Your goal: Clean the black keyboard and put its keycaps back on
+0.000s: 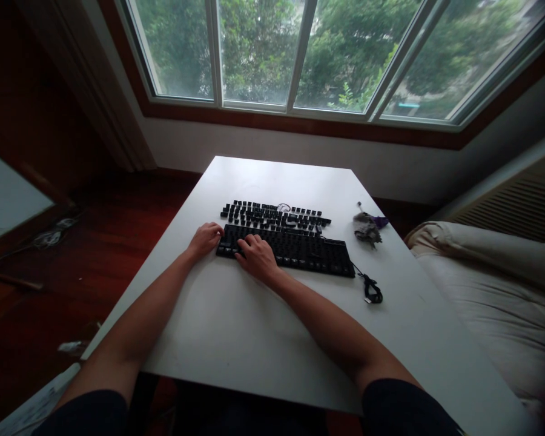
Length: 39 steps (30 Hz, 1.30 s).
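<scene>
A black keyboard (295,248) lies on the white table, its keycaps removed at least in part; the dark deck makes it hard to tell which. At its left end, my left hand (206,237) has its fingers bent together against the upper left corner, holding the edge. My right hand (258,254) rests over the left part of the deck, palm down with fingers apart, and I see nothing in it. Just behind the keyboard, loose black keycaps (254,212) are laid out in rows. A thin wire ring tool (284,208) lies among them.
Right of the keyboard sits its bundled cable (372,289) with a USB plug. A grey, dusty-looking clump (367,230) with a purple piece lies farther back on the white table (236,339). A cushioned seat (472,284) stands to the right, a window behind.
</scene>
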Each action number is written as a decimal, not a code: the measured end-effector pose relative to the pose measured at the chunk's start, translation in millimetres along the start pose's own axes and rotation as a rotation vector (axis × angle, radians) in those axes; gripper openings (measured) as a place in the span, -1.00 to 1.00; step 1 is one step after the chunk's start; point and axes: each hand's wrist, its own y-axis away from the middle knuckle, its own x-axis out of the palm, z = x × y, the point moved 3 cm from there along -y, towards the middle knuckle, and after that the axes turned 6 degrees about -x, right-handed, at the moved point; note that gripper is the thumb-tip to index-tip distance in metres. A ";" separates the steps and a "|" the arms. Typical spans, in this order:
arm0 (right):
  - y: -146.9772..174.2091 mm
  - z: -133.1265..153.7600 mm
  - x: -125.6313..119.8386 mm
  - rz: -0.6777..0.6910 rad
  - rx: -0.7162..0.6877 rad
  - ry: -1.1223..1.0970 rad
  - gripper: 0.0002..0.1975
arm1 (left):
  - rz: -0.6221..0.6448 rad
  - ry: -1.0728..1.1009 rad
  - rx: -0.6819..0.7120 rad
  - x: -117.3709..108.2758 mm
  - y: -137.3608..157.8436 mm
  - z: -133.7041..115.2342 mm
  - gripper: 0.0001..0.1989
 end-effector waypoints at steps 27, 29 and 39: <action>-128.0 -39.1 7.9 0.082 -0.024 0.010 -0.78 | -0.014 0.076 -0.214 -4.8 -38.4 36.0 -0.78; -141.7 -40.3 12.3 0.117 -0.041 0.060 -0.76 | -0.017 0.066 -0.207 -6.2 -39.1 35.8 -0.79; -167.0 -43.0 25.5 0.226 -0.132 0.166 -0.70 | 0.005 0.063 -0.163 -8.7 -40.1 39.5 -0.78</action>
